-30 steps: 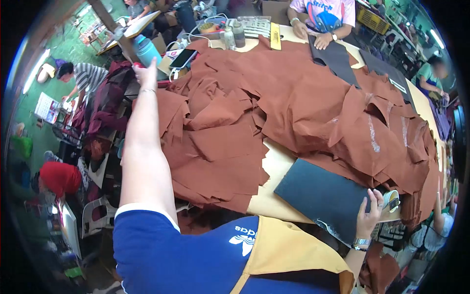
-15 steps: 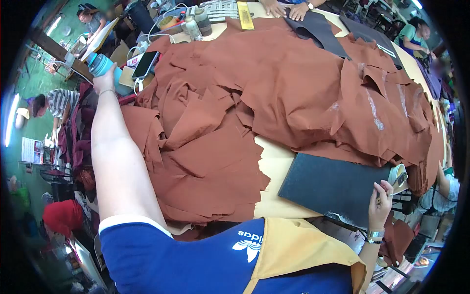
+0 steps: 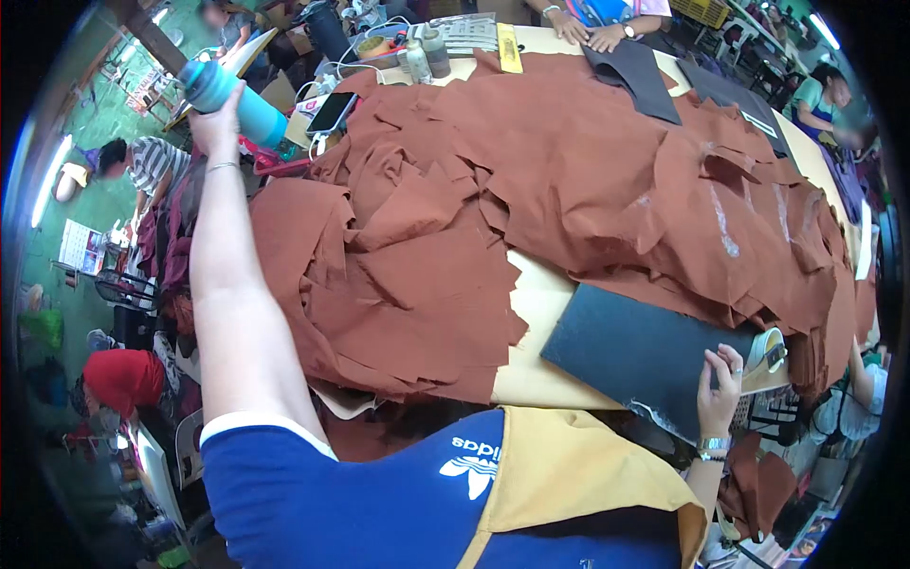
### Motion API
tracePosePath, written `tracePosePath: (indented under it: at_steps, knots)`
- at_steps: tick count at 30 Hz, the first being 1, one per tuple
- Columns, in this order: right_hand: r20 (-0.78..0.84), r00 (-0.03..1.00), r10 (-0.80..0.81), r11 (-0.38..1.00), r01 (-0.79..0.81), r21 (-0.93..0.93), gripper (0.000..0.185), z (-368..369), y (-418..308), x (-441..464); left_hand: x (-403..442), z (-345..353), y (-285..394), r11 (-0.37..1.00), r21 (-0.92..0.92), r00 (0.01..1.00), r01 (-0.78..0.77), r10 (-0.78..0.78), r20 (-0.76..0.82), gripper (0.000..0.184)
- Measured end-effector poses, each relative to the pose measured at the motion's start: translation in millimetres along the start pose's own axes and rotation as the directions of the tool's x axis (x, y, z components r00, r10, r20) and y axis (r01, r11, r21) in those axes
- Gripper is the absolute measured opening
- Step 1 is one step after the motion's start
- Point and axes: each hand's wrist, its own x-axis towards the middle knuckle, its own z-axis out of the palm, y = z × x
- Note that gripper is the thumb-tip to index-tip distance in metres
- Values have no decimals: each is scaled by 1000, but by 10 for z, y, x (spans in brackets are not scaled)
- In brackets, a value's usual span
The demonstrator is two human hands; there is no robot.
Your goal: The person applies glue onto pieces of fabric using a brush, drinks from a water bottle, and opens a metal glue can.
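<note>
Where the brown sheets (image 3: 578,161) on the tabletop (image 3: 531,308) end at far left, the head view has the left hand (image 3: 218,125) gripping a teal bottle (image 3: 258,114), tilted, near its cap. Between that bottle and the brown sheets is a phone (image 3: 333,112). On the near side of the brown sheets lies a black board (image 3: 630,346); by its right end the right hand (image 3: 722,379) is loosely open, fingers half curled, and whether it touches the board cannot be told.
</note>
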Motion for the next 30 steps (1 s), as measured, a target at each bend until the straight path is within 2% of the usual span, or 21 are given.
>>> tracePosePath:
  at_steps: [2, 4, 5, 8, 10, 12, 13, 14, 16, 18, 20, 22, 23, 24, 25, 26, 28, 30]
  knots:
    - [-28, 999, -32, 999, 32, 5, 21, -15, 21, 45, 158, -237, 222, 995, 46, 996, -84, 83, 32, 87]
    - [-80, 991, -109, 994, 110, 16, 23, -79, -106, 193, 138, -490, 551, 976, -70, 978, -208, 207, -18, 82]
    - [-102, 980, -170, 985, 173, 22, 23, -135, -217, 331, 2, -657, 848, 927, -233, 956, -294, 291, -50, 78]
    - [-128, 946, -298, 943, 312, 112, 27, -320, -848, 810, -377, -1076, 1447, 857, -363, 913, -365, 406, 41, 75]
    - [-180, 861, -475, 850, 502, 160, 32, -418, -1353, 1109, -876, -1431, 1908, 866, -322, 877, -383, 450, 168, 76]
    - [-241, 781, -576, 739, 624, 255, 44, -470, -1812, 1308, -1447, -1777, 2359, 879, -292, 798, -377, 469, 379, 75]
    - [-290, 736, -612, 683, 677, 275, 50, -511, -2060, 1382, -1780, -1899, 2592, 876, -369, 764, -309, 460, 453, 77]
    - [-333, 688, -645, 624, 726, 289, 57, -549, -2262, 1435, -2006, -1873, 2561, 831, -425, 705, -359, 539, 460, 79]
    - [-320, 640, -699, 550, 767, 330, 70, -590, -2437, 1446, -2443, -2001, 2767, 701, -525, 584, -484, 705, 403, 74]
    - [-268, 611, -745, 511, 780, 360, 73, -626, -2466, 1386, -2867, -2099, 2829, 762, -581, 599, -286, 616, 512, 76]
    - [-201, 603, -772, 504, 773, 384, 68, -652, -2414, 1284, -3151, -2076, 2751, 723, -659, 566, -206, 638, 523, 77]
    - [-208, 616, -760, 490, 753, 439, 56, -631, -2282, 1210, -3322, -2042, 2728, 636, -740, 541, -220, 711, 450, 78]
    - [-244, 640, -728, 476, 729, 492, 53, -586, -2203, 1166, -3365, -2047, 2737, 605, -761, 511, -234, 743, 433, 79]
    - [-187, 681, -708, 427, 623, 655, 49, -624, -2100, 1178, -3412, -2058, 2752, 572, -782, 482, -247, 773, 413, 80]
    - [-45, 806, -590, 415, 351, 839, 47, -676, -2075, 1115, -3459, -2075, 2773, 564, -780, 479, -270, 782, 399, 80]
    - [99, 851, -515, 395, 133, 909, 52, -715, -2061, 1075, -3487, -2085, 2773, 543, -795, 464, -270, 797, 387, 81]
    - [368, 855, -366, 296, -268, 917, 60, -774, -2051, 1031, -3526, -2102, 2765, 497, -825, 429, -270, 829, 360, 82]
    - [492, 805, -331, 218, -442, 870, 68, -837, -2077, 1008, -3516, -2154, 2851, 423, -872, 420, -244, 857, 298, 76]
